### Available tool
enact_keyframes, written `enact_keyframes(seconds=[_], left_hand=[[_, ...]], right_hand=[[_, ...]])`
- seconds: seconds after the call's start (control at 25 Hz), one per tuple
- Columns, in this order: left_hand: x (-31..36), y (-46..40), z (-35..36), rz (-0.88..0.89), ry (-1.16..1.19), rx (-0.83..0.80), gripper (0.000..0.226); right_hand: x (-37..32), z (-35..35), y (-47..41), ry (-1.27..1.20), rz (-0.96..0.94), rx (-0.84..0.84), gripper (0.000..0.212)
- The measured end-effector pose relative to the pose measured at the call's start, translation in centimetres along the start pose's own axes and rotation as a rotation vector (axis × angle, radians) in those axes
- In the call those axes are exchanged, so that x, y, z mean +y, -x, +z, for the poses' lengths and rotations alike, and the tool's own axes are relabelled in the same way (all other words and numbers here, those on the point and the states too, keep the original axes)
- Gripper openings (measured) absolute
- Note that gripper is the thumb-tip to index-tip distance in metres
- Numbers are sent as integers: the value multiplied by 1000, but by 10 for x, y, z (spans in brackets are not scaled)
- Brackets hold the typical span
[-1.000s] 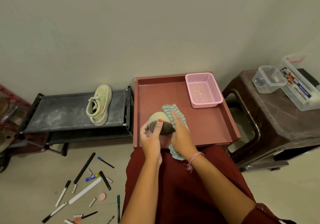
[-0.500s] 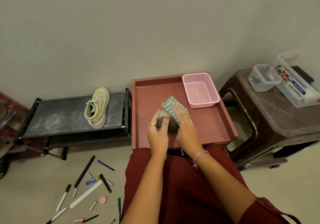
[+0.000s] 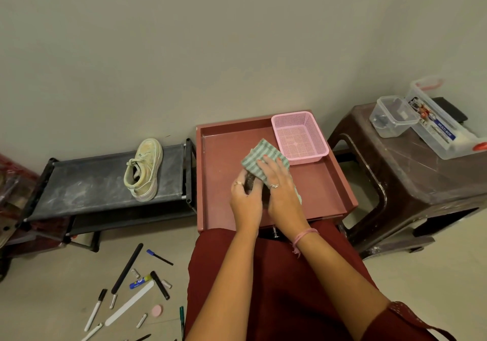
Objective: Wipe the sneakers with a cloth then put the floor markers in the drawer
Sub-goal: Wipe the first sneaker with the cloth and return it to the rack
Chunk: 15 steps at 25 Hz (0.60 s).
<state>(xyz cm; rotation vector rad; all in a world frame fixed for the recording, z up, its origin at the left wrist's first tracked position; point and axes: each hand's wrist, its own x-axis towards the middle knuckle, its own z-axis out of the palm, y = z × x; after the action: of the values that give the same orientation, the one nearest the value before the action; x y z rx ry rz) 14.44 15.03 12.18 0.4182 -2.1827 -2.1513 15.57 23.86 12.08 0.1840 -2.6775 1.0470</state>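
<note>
A person seated at a red tray-topped table [image 3: 340, 182] works a green striped cloth [image 3: 257, 156] over a sneaker [image 3: 250, 181], of which only a dark patch of patterned sole shows between the two hands. The left hand [image 3: 243, 201] curls round the shoe's near side, gripping it above the tray; the right hand [image 3: 280, 190] lies on top with fingers nearly straight and slightly spread, pressing the cloth down onto the shoe (a ring shows on each hand). The second sneaker [image 3: 143, 170] — pale, laced, toe toward the wall — rests on its sole on the top shelf of a black shoe rack [image 3: 79, 182] just left of the table. A pink mesh basket [image 3: 300, 136] sits in the tray's far right corner, close beside the cloth. On the floor at lower left the markers [image 3: 96, 309] lie scattered among pens and a nail file [image 3: 130, 302] — well apart from the table. To the right, a brown plastic stool [image 3: 411, 180] carries two clear plastic boxes [image 3: 392, 116].
</note>
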Motion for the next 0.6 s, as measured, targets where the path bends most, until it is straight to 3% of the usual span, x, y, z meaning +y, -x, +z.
enact_keyframes(seconds=[0.16, 0.28, 0.36, 0.52, 0.6], left_hand=[[0, -2, 8, 16, -14, -43, 31], [-5, -6, 12, 31, -71, -50, 43], [-5, -9, 13, 57, -79, -55, 38], [-5, -9, 9, 61, -40, -39, 35], [-7, -11, 8, 45, -19, -10, 34]], right_hand=[[1, -2, -3, -97, 49, 57, 65], [4, 0, -7, -48, 117, 85, 65], [-1, -2, -16, -1, 171, 70, 63], [-9, -31, -49, 60, 247, -197, 62], [-11, -35, -52, 97, 190, -237, 61]])
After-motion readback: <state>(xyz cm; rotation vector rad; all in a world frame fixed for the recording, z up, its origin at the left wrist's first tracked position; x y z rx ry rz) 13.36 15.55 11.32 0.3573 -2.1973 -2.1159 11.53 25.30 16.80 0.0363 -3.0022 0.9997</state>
